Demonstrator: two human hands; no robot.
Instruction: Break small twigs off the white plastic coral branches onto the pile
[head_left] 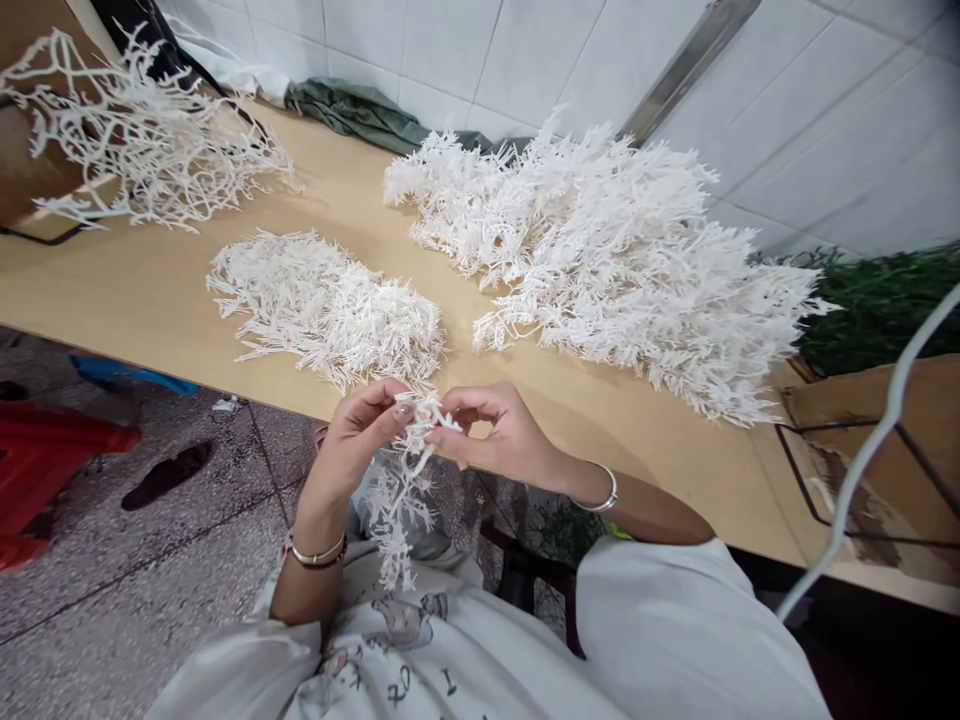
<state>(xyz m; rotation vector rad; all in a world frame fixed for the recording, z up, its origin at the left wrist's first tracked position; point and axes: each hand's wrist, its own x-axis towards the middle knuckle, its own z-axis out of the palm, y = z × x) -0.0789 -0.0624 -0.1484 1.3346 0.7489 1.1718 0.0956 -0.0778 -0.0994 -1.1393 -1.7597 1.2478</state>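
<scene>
Between my two hands, at the table's front edge, is a white artificial branch [405,480] with frilly sprigs, its lower part hanging over my lap. My left hand [360,435] pinches its upper end between thumb and fingers. My right hand [502,430] is closed, thumb and fingertips together on the branch's right side. Just beyond them lies a heap of small white sprigs [330,305]. Farther right is a larger pile of frilly white branches [600,260]. Bare white stems [157,150] lie tangled at the far left.
The tan table [172,290] runs along a tiled wall [450,50]. Green cloth [352,110] lies at its back. At the right are a cardboard box [885,430], green foliage [885,300] and a pale cable [877,440]. A red stool [60,460] stands on the floor, left.
</scene>
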